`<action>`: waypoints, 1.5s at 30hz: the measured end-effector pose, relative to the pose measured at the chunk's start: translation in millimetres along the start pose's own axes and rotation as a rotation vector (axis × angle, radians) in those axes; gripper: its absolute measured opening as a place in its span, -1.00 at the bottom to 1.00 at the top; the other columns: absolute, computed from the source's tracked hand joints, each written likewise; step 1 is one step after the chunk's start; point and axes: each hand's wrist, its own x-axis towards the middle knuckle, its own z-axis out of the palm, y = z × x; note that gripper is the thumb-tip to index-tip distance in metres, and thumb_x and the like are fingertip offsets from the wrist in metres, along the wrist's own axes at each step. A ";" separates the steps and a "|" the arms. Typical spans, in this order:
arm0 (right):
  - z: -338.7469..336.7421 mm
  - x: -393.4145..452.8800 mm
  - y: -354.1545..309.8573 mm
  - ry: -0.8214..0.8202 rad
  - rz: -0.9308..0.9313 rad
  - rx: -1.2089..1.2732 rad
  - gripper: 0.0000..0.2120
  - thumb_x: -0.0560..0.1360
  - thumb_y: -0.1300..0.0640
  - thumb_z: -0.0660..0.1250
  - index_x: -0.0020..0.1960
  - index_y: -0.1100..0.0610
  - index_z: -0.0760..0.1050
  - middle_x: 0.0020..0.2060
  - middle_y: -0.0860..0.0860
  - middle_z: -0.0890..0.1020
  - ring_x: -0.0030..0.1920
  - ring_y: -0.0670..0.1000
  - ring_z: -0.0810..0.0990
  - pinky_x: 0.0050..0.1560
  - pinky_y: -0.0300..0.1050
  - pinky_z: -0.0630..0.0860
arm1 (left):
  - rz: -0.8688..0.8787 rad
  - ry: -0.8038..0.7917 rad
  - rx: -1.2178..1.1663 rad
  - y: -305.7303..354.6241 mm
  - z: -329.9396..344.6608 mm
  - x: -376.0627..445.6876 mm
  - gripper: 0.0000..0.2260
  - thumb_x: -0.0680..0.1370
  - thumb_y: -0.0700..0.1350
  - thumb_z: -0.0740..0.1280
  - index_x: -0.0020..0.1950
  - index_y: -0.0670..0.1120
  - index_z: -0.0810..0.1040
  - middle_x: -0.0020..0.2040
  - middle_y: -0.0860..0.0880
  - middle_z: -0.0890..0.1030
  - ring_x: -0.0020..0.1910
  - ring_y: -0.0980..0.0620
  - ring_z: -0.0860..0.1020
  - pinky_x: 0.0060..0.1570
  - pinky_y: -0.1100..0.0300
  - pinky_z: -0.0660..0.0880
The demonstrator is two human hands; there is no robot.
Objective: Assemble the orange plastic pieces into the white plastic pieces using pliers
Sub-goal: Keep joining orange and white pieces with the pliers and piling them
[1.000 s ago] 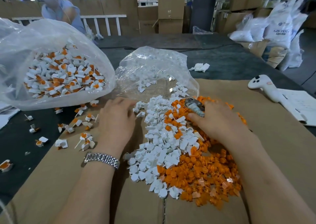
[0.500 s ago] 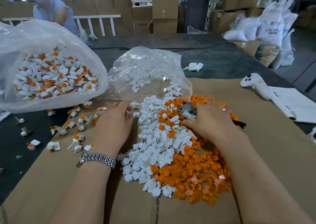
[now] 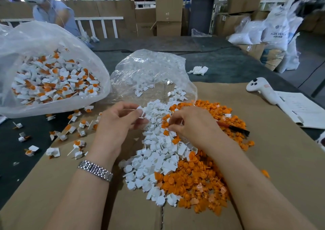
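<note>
Orange pieces [image 3: 198,178] lie heaped w/ white pieces [image 3: 158,152] on the cardboard [image 3: 281,168], right under and just beyond our fingertips. Left hand [image 3: 116,124]: thumb and forefinger closed in a pinch on one white piece [image 3: 140,109] lifted just above the heap, other fingers loosely curled. Right hand [image 3: 191,122]: fingers bent down into the pile, tips pinching at what looks like an orange piece [image 3: 165,124], though we can't tell for sure it's lifted free. The pliers [image 3: 233,127] sit behind the right hand, only the dark handle poking out past the knuckles on the far side from the left hand; whether the palm keeps hold of them we can't tell. Our read: we're at the pick-up step, one white, one orange, not yet joined. Next move prob. calls for bringing the two sets of fingertips together, seating the orange bit in the white one, then getting the pliers' jaws round the pair to squeeze it home; that needs the right fingers freed for the handles. Containers: the big clear bag [image 3: 52,41] out past the left fingers holds joined white-and-orange pieces, more of them spilled on the dark table [image 3: 228,66] and cardboard beside it. The smaller clear bag [image 3: 149,66], straight ahead of both sets of fingertips, holds loose white pieces only, its mouth spilling toward the heap.
</note>
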 end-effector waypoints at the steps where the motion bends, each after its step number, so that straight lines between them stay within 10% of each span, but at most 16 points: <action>1: 0.7 1.2 0.1 -0.006 0.012 0.004 -0.83 0.55 -0.12 0.39 0.06 -0.08 0.65 -0.04 -0.10 0.64 0.06 -0.01 0.57 0.22 0.11 0.48 | -0.017 -0.021 -0.037 0.6 0.7 -0.6 -0.87 0.55 -0.28 0.46 0.08 -0.17 0.65 -0.09 -0.13 0.76 -0.12 -0.10 0.76 -0.25 0.27 0.64; 10: 4.0 3.3 4.3 0.072 0.063 -0.042 -0.91 0.56 0.07 0.35 0.00 0.02 0.62 -0.09 -0.06 0.66 -0.03 -0.02 0.60 0.02 -0.04 0.57 | -0.099 -0.118 -0.192 1.1 0.1 -0.8 -0.92 0.47 -0.27 0.51 -0.11 -0.10 0.75 -0.10 -0.14 0.73 -0.14 -0.03 0.73 -0.31 0.28 0.60; 18: -8.4 2.0 12.2 0.213 0.071 0.329 -0.78 0.59 0.20 0.31 0.21 0.03 0.57 -0.06 -0.05 0.61 -0.15 -0.12 0.61 -0.12 -0.28 0.54 | -0.207 -0.338 -0.386 3.9 4.8 -4.5 -0.79 0.41 -0.29 0.47 0.03 -0.25 0.74 0.08 -0.29 0.72 0.01 -0.16 0.74 -0.19 0.24 0.68; 27: -20.5 -10.8 2.5 0.245 -0.040 0.919 -0.94 0.49 0.10 0.50 -0.04 0.01 0.71 -0.15 -0.12 0.73 -0.08 -0.16 0.68 -0.03 -0.39 0.54 | -0.184 -0.418 -0.346 5.8 9.7 -10.1 -0.74 0.42 -0.29 0.45 0.10 -0.24 0.70 0.11 -0.29 0.71 0.00 -0.13 0.74 -0.21 0.25 0.65; 45: 3.3 -9.9 -24.3 0.410 -0.158 0.539 -0.91 0.57 0.17 0.40 0.05 0.05 0.60 -0.14 -0.06 0.59 -0.15 -0.10 0.57 -0.08 -0.06 0.57 | 0.009 -0.313 -0.243 3.1 16.1 -13.9 -0.79 0.42 -0.24 0.46 0.05 -0.18 0.69 -0.03 -0.25 0.74 -0.11 -0.12 0.74 -0.17 0.21 0.65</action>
